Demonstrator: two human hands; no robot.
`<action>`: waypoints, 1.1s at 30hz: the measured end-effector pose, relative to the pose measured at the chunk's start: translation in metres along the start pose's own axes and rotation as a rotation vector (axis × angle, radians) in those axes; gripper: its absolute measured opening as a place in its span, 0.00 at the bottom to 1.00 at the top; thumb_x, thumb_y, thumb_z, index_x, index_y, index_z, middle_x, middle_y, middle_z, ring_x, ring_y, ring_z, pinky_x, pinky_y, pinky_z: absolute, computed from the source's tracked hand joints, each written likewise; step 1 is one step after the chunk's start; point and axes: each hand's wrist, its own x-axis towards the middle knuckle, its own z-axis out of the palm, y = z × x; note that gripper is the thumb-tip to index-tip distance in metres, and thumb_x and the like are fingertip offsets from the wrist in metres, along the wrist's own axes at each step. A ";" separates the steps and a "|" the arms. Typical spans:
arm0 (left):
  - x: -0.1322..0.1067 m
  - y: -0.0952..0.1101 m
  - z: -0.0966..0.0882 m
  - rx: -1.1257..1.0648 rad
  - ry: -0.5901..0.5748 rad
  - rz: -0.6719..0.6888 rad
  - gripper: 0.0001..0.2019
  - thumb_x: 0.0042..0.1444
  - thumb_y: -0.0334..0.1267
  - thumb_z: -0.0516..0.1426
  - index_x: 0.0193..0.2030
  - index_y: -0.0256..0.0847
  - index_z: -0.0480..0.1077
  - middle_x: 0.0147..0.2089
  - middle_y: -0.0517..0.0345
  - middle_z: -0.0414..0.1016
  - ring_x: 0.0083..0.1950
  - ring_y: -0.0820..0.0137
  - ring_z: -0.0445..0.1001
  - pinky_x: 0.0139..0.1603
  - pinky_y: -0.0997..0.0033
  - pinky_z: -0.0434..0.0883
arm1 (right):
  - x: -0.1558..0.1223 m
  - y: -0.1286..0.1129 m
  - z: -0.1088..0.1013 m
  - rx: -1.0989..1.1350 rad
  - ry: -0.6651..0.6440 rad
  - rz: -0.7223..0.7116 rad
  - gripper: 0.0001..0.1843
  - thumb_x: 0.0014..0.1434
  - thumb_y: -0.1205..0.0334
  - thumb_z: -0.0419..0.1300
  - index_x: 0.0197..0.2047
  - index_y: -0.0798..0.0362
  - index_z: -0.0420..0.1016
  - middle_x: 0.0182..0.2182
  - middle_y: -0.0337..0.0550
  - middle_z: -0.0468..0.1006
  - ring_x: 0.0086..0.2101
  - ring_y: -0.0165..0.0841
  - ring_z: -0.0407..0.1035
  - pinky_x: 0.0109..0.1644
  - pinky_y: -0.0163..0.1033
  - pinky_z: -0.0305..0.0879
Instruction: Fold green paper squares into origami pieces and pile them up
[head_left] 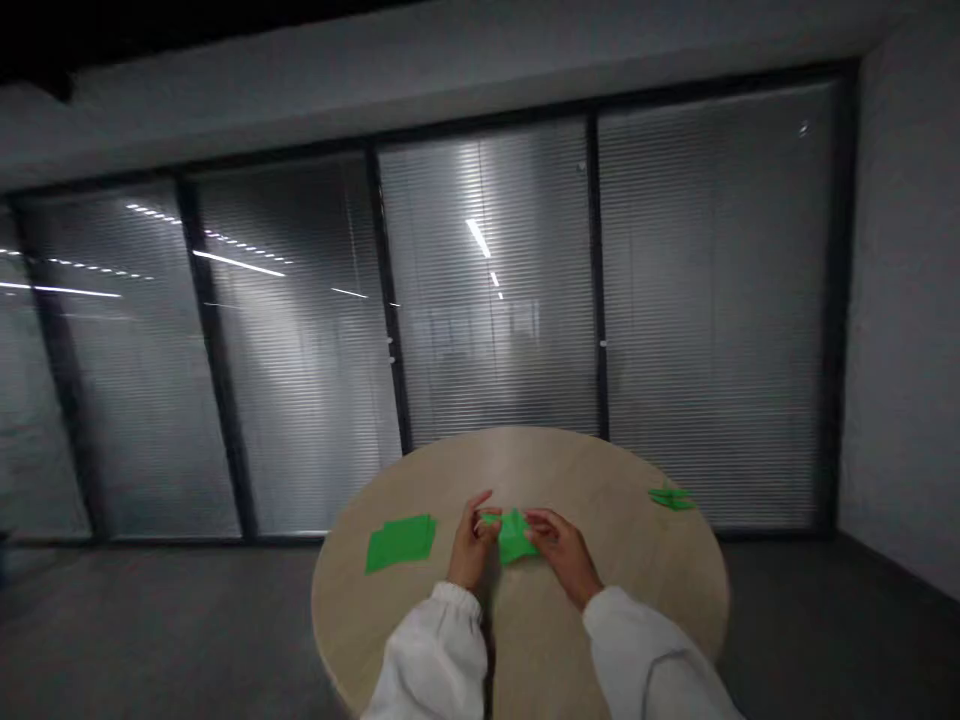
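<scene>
On the bench (540,640), a creased green sheet (514,540) looks partly folded; the right hand (568,557) pinches its right edge, the left hand's (471,550) grip is unclear. Left of this sheet lie flat green papers (401,543); well right, folded green pieces (673,498). Fingers hide its side edges.

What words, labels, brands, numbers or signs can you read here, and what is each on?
None can be read anywhere in this view.
Green sheets at left: no writing visible.
Green paper between the left hand and right hand: slightly blurred, no marks made out.
Folded green paper at right: too small to tell.
Blinds: light streaks, no lettering.
</scene>
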 end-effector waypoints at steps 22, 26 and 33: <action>-0.007 -0.001 0.011 0.362 -0.068 0.193 0.20 0.51 0.36 0.58 0.53 0.43 0.70 0.43 0.53 0.77 0.41 0.66 0.76 0.44 0.65 0.74 | 0.004 0.007 -0.002 0.078 0.137 0.030 0.20 0.49 0.50 0.65 0.43 0.52 0.77 0.37 0.48 0.80 0.38 0.39 0.74 0.42 0.42 0.72; -0.007 -0.002 0.009 0.390 -0.046 0.205 0.17 0.50 0.36 0.59 0.48 0.41 0.74 0.42 0.52 0.80 0.39 0.65 0.77 0.43 0.64 0.74 | 0.003 0.003 -0.002 0.091 0.104 0.010 0.20 0.49 0.50 0.65 0.44 0.51 0.77 0.37 0.48 0.80 0.38 0.39 0.74 0.42 0.41 0.72; -0.003 0.002 0.005 0.381 0.063 0.181 0.13 0.49 0.39 0.59 0.41 0.41 0.78 0.40 0.51 0.81 0.39 0.63 0.78 0.41 0.64 0.75 | 0.002 0.002 0.000 0.082 0.125 0.015 0.20 0.47 0.51 0.66 0.42 0.51 0.79 0.36 0.48 0.80 0.36 0.38 0.74 0.42 0.43 0.71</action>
